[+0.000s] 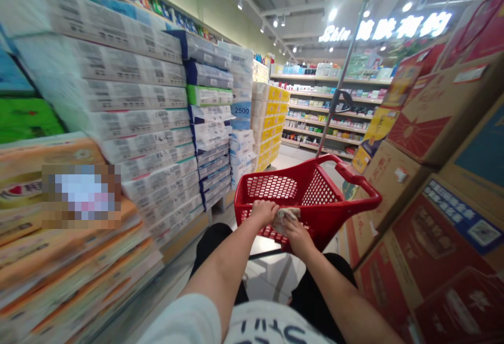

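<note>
A red plastic shopping cart (315, 208) with a perforated basket stands right in front of me. My left hand (264, 211) is closed over the near rim of its basket. Just to the right, my right hand (296, 230) presses a crumpled, pale cloth (286, 217) against the cart's near side wall. Those fingers are bent over the cloth, and part of it is hidden beneath them. The cart's handle (360, 181) rises on the right, away from both hands.
Stacked tissue packs (145, 92) line my left, with orange packs (71, 260) lower and nearer. Cardboard boxes (433, 123) are piled close on the right. Behind the cart rises a thin metal pole (342, 84). Stocked shelves (311, 115) stand at the back.
</note>
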The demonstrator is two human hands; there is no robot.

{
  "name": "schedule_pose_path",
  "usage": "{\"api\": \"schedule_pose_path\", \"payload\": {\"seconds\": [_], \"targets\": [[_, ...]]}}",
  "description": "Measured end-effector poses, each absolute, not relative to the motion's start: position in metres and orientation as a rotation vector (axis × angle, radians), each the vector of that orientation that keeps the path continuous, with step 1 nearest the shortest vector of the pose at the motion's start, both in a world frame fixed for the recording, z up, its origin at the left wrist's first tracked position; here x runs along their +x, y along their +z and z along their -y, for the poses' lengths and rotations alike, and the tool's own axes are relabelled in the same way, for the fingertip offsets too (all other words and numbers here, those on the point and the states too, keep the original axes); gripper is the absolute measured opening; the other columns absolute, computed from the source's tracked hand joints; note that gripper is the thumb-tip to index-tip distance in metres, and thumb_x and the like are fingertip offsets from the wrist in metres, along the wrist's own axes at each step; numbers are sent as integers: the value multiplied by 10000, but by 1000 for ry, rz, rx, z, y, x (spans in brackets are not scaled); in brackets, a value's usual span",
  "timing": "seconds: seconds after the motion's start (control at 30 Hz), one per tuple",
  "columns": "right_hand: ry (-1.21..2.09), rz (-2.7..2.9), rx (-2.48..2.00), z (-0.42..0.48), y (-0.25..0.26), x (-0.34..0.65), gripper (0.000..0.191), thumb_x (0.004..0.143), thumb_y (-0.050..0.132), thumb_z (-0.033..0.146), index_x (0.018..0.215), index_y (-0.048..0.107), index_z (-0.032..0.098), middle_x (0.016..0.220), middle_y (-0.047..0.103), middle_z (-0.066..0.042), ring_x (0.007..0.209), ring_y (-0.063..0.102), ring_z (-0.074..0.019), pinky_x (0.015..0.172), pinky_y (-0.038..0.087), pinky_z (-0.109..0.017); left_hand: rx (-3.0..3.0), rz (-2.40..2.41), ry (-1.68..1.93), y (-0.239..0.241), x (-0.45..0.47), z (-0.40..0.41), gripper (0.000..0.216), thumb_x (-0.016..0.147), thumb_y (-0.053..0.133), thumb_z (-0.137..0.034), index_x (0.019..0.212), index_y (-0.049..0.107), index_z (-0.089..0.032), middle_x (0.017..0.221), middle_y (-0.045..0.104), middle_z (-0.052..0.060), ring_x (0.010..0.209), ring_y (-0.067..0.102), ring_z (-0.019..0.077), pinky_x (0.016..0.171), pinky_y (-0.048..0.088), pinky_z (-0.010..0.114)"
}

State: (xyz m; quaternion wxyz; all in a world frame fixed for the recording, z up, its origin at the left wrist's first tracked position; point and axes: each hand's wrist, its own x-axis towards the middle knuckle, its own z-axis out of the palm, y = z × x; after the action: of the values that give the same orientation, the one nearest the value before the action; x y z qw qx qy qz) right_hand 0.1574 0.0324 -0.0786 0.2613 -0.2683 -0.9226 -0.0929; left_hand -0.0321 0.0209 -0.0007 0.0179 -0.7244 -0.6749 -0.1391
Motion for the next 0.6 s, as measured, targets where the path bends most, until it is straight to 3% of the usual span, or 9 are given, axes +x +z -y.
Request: {"api": "schedule_pose_path", "payload": {"seconds": [0.23, 0.4, 0.6], "targets": [[-153, 2448, -680, -37, -88, 158, 354, 900, 423, 120, 1168, 650, 166, 1300, 564, -132, 1316, 389, -219, 1091, 354, -424, -2293, 2049, -386, 3, -32, -17, 440, 972, 237, -428, 916, 635, -246, 975, 690, 41, 929, 599, 213, 787, 352, 351], [-88, 2490, -725, -30, -97, 156, 320, 882, 436, 115, 1039, 705, 189, 1212, 619, -103, 1247, 455, -210, 1036, 423, -376, -2276, 2091, -406, 4, -30, -16, 475, 973, 226, -439, 902, 649, -232, 981, 695, 54, 923, 606, 220, 790, 353, 357], [-176, 2344, -677, -33, -78, 142, 412, 874, 414, 97, 1226, 612, 183, 1262, 583, -118, 1261, 434, -233, 1052, 402, -430, -2270, 2082, -449, 0, -31, -17, 451, 965, 258, -449, 906, 649, -235, 982, 693, 53, 947, 599, 223, 812, 348, 361]]}}
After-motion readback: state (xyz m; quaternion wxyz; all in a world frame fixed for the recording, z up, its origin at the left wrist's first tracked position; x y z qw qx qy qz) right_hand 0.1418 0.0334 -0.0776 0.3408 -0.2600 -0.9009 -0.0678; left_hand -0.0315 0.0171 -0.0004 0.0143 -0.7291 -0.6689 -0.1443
